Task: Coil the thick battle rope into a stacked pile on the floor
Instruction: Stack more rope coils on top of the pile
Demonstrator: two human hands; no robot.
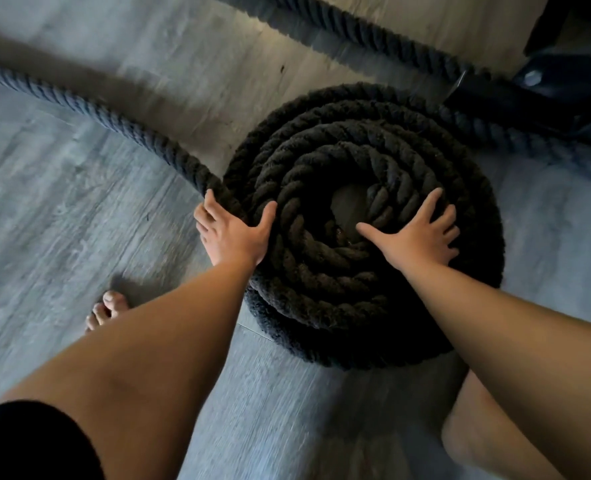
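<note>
On grey floorboards (pixel 62 202) the thick black twisted battle rope (pixel 321 289) lies mostly coiled — likely heavy and stiff; left hand (pixel 233 233) grips it at the left edge of the coil (pixel 373 133), right hand (pixel 418 237) splayed flat atop.

One rope (pixel 321 292) — two hands (pixel 233 235) (pixel 420 239)

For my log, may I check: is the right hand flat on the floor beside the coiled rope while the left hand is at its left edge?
Not quite. The head view shows the right hand flat on top of the coiled rope, not on the floor; the left hand is at its left edge.
</note>
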